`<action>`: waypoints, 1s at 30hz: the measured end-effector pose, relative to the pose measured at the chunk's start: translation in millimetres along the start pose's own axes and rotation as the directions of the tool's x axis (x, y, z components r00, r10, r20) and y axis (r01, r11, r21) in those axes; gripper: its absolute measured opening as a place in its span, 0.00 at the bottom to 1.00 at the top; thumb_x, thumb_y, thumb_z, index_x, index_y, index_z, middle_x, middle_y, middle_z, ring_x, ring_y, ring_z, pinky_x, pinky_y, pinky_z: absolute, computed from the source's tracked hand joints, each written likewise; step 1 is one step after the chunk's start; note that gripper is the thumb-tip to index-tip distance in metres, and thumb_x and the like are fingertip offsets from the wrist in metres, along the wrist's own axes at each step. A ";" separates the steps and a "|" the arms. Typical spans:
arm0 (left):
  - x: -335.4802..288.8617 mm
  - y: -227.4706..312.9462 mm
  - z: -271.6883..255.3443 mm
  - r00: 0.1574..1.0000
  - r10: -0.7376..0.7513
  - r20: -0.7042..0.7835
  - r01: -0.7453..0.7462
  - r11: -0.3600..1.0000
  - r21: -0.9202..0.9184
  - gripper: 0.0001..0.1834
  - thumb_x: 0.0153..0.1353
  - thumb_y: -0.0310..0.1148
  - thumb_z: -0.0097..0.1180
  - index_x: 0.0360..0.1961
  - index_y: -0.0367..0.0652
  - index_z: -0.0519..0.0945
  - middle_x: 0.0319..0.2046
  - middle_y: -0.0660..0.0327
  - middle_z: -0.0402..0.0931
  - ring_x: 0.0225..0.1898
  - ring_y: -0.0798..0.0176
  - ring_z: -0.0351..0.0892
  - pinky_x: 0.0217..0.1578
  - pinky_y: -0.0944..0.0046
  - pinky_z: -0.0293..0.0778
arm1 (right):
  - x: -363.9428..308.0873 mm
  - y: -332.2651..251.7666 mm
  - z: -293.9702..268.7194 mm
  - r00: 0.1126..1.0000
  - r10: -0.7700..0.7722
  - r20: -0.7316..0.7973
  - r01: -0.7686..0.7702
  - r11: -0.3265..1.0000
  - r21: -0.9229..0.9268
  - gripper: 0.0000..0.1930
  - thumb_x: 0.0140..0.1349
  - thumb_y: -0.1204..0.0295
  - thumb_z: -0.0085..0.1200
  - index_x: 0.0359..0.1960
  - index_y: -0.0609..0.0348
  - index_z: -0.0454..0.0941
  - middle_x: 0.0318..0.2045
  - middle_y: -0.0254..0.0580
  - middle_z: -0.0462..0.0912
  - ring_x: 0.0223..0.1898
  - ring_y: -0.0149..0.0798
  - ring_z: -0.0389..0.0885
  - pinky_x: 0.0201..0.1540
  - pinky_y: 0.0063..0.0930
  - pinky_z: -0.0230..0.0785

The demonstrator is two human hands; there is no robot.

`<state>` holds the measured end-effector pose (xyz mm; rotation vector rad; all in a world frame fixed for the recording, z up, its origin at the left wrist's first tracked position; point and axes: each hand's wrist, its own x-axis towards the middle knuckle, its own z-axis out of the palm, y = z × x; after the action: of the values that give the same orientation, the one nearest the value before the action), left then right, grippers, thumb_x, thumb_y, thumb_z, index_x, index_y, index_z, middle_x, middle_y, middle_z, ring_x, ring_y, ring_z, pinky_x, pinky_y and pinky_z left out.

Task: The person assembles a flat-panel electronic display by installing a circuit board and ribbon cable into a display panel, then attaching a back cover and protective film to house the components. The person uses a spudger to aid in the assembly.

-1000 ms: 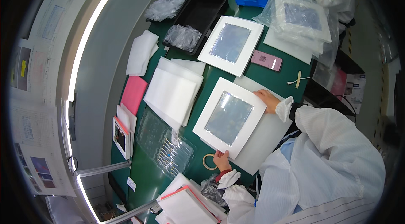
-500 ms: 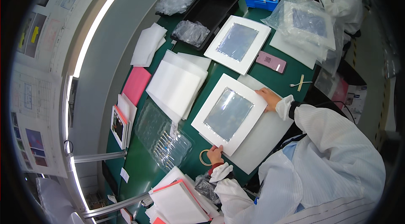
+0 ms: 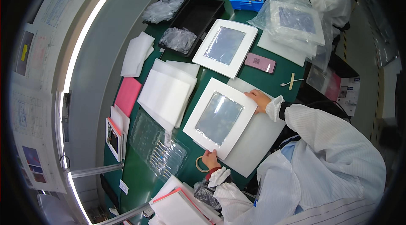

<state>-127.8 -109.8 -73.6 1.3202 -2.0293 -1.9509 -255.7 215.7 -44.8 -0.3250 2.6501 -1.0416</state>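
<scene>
A white-framed panel (image 3: pixel 193 124) with a shiny, film-covered grey window lies before me, tilted slightly over a white foam sheet (image 3: pixel 249 149). My left hand (image 3: pixel 211 160) grips its near corner, thumb on the top face and the other fingers partly hidden below. At the far right edge, my right hand (image 3: pixel 259 99) holds the panel with its fingers curled over the border. A roll of tan tape (image 3: pixel 198 165) lies right beside my left hand. Beyond the panel rests a second white-framed panel (image 3: pixel 239 57) of the same look.
White foam sheets (image 3: pixel 163 93) are stacked to the left, near a clear plastic tray (image 3: pixel 144 129) of slim tools. A pink phone (image 3: pixel 259 63) and short cable (image 3: pixel 292 82) lie right. Farther off are black trays (image 3: pixel 203 11), a blue bin (image 3: pixel 246 4), bagged panels (image 3: pixel 292 22) and a co-worker (image 3: pixel 332 2).
The whole scene has shifted slightly left and down in the picture. Both hands keep their hold on the panel, which shows no clear movement on the table.
</scene>
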 end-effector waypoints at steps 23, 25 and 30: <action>-22.7 -28.2 1.5 0.981 0.151 -0.120 -0.142 0.987 0.076 0.19 0.49 0.23 0.58 0.43 0.24 0.72 0.31 0.56 0.76 0.29 0.66 0.74 0.31 0.70 0.70 | 0.5 -1.6 -5.2 0.999 -0.018 0.034 0.020 0.999 -0.047 0.47 0.29 0.76 0.71 0.57 0.58 0.58 0.50 0.47 0.63 0.54 0.48 0.61 0.59 0.29 0.56; -14.8 -35.5 -2.8 0.986 0.129 -0.106 -0.123 0.991 0.059 0.21 0.50 0.26 0.59 0.44 0.24 0.71 0.32 0.55 0.76 0.30 0.66 0.74 0.31 0.70 0.70 | 1.1 -8.6 -4.0 0.999 0.011 0.036 -0.008 0.998 -0.060 0.46 0.29 0.77 0.71 0.56 0.58 0.60 0.50 0.46 0.63 0.54 0.48 0.61 0.58 0.29 0.56; 11.4 -45.4 -10.1 0.998 0.045 -0.036 -0.040 0.990 0.135 0.17 0.54 0.33 0.59 0.37 0.28 0.74 0.27 0.60 0.75 0.23 0.66 0.74 0.21 0.68 0.72 | 1.9 -11.8 -3.6 1.000 0.011 0.020 -0.010 0.999 -0.053 0.45 0.29 0.79 0.70 0.56 0.58 0.61 0.49 0.45 0.64 0.53 0.47 0.62 0.58 0.28 0.57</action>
<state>-105.2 -117.7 -115.1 1.3162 -2.1861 -1.7854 -257.5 208.9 -34.5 -0.3311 2.6620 -0.9608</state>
